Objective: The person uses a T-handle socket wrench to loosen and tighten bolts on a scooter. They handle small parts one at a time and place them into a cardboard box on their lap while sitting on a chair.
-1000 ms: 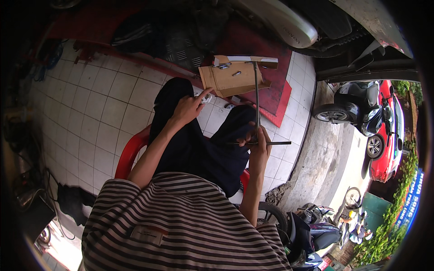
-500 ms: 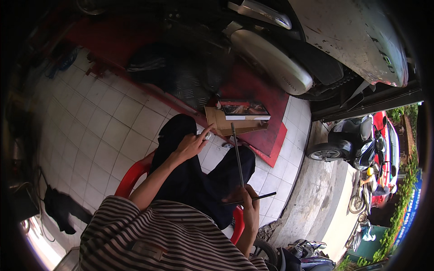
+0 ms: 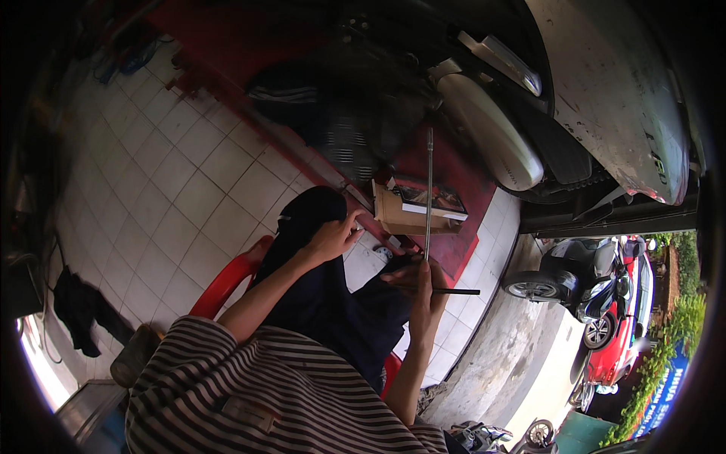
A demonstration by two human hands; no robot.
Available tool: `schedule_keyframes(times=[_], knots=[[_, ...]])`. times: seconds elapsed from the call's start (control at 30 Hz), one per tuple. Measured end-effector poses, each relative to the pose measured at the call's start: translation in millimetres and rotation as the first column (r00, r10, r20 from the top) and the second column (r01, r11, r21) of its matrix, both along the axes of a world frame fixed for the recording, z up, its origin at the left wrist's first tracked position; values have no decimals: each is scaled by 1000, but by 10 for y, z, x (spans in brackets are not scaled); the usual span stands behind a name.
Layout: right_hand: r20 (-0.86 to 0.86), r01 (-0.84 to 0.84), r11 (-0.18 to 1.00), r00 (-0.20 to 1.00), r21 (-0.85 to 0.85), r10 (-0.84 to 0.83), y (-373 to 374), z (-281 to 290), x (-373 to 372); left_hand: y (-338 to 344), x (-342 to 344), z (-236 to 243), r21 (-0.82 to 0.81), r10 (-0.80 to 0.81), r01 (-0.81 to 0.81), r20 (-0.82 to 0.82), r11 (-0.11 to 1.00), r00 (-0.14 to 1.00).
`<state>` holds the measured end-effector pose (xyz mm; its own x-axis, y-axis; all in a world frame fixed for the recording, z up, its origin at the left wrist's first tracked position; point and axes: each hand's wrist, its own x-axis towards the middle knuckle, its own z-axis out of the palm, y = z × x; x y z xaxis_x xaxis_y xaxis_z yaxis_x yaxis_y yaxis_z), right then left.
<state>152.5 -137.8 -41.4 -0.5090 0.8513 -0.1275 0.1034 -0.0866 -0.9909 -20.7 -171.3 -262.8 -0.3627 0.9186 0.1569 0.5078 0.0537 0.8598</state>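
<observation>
My right hand (image 3: 423,291) grips a T-handle wrench. Its long silver shaft (image 3: 429,189) points up and away, and its black crossbar (image 3: 457,291) passes through my fist and sticks out on the right. My left hand (image 3: 334,238) hovers by my left knee with its fingers curled in. Something small and pale shows at the fingertips, too little of it to name. Ahead of my hands, an open cardboard box (image 3: 389,212) with a dark-printed flat box (image 3: 431,198) on it rests on the red platform (image 3: 454,246).
A motorbike with a silver exhaust cover (image 3: 484,129) stands on the red platform close ahead. I sit on a red plastic chair (image 3: 227,280) over white tiles (image 3: 181,193). Dark cloth (image 3: 87,306) lies at left. Outside, a scooter (image 3: 560,276) and red car stand at right.
My right hand has lifted the wrench up and slightly right, its shaft now nearly upright. My left fingers, earlier with the index stretched out, are more curled. The view has shifted a little.
</observation>
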Motion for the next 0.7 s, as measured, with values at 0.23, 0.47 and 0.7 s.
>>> schedule_keyframes(times=[0.23, 0.47, 0.7], knots=[[104, -57, 968, 994, 245, 32, 594, -206, -614, -24, -46, -42, 11, -10, 9, 58, 1000, 998], [88, -102, 951, 993, 292, 79, 724, -176, -1030, -23, -82, -20, 48, 6, -13, 136, 999, 991], [94, -100, 823, 994, 559, 57, 743, -338, -1202, 16, -39, 23, 106, 27, -49, 195, 993, 980]])
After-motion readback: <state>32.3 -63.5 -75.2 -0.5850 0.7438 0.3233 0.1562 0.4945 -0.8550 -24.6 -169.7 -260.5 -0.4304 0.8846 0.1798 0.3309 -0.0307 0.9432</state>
